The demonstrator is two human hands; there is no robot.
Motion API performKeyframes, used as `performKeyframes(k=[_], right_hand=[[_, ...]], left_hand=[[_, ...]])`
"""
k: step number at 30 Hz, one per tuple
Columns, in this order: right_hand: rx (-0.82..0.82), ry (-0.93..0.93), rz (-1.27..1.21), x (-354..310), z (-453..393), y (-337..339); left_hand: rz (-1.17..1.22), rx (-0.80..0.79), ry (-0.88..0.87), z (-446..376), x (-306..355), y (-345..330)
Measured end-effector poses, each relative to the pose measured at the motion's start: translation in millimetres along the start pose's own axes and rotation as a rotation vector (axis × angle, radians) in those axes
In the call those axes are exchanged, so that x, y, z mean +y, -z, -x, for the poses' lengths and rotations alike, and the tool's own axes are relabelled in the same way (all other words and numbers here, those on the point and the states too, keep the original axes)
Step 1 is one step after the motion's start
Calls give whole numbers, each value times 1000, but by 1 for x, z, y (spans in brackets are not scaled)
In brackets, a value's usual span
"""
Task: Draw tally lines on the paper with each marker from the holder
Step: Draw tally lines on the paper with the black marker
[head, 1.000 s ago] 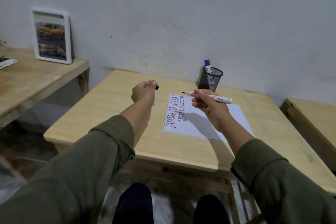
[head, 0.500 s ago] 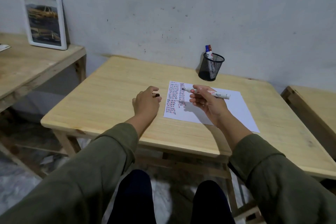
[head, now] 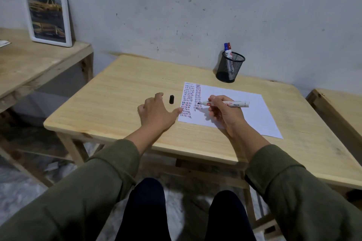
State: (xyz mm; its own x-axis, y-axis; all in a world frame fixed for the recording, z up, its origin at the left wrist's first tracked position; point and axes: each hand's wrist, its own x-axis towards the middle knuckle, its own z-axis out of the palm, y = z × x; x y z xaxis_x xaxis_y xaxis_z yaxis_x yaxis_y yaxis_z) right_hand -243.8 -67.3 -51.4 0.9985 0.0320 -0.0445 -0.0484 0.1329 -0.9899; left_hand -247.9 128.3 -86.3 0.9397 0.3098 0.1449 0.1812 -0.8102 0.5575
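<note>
A white sheet of paper (head: 246, 111) lies on the wooden table (head: 125, 92), its left part filled with columns of red, blue and black tally lines. My right hand (head: 225, 115) holds an uncapped white marker (head: 235, 103), black tip pointing left at the second column. The marker's black cap (head: 171, 99) lies on the table just left of the paper. My left hand (head: 156, 113) rests flat beside the cap, fingers spread, thumb touching the paper's left edge. A black mesh holder (head: 230, 67) at the back holds a blue and a red marker (head: 228, 50).
A second wooden table (head: 35, 64) stands to the left with a white framed picture (head: 47, 11) leaning on the wall. Another wooden surface (head: 340, 107) sits at the right. My knees are under the table's front edge.
My left hand came down from the air, set the black cap on the table and opened beside it. My right hand lowered the marker tip to the tally columns.
</note>
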Motion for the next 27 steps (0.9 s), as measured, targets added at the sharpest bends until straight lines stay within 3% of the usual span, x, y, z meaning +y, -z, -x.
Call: performKeyframes(k=[12, 27], right_hand=[[61, 30, 309, 11, -4, -1], [57, -31, 239, 11, -2, -4]], left_hand=[[36, 38, -13, 1, -3, -2], [36, 36, -16, 0, -4, -4]])
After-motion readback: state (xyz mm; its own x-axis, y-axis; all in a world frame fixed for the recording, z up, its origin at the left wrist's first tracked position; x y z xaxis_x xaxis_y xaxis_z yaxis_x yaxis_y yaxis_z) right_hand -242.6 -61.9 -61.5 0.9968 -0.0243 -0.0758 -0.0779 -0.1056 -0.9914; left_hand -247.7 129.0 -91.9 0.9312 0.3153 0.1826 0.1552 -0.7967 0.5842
